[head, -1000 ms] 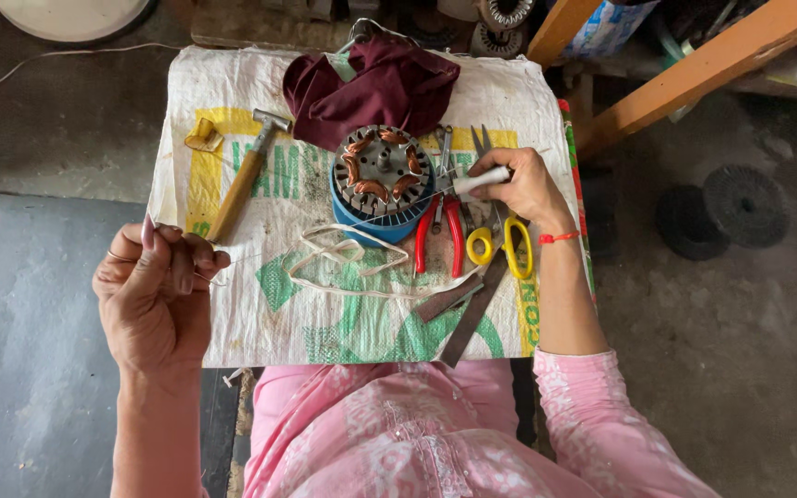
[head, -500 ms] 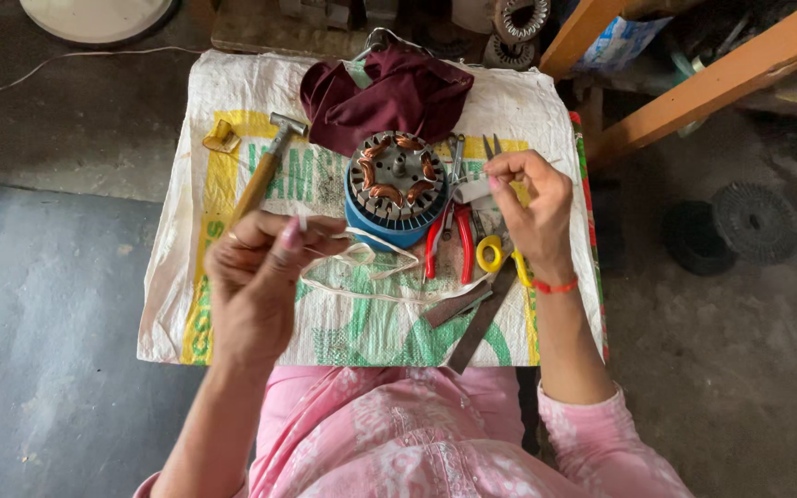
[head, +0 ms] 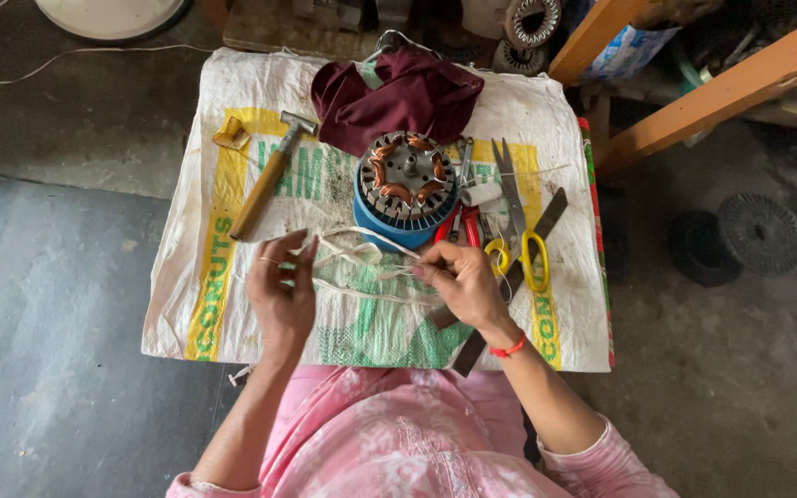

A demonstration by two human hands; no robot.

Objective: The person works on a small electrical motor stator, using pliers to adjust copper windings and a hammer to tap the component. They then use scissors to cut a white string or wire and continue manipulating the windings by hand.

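Hammer [head: 264,183]: it is lying at the left of the woven sack [head: 232,304] covering the table, handle running diagonally, head pointing up and to the right.
Left hand [head: 280,293]: you are holding it over the sack, fingers [head: 299,247] pinching narrowly on one end of the white string [head: 362,261].
String: it is stretching between your two hands, long axis roughly left to right, with loose loops lying just below the motor and another strand sagging onto the sack.
Motor stator [head: 407,184]: it is sitting upright in its blue housing, copper windings facing up, just above the string.
Maroon cloth [head: 394,94]: it is lying bunched behind the stator.
Right hand [head: 466,284]: your fingers are closing narrowly on the string's right end.
Yellow-handled scissors [head: 517,226]: they are lying just right of your hand, blades pointing away from you.
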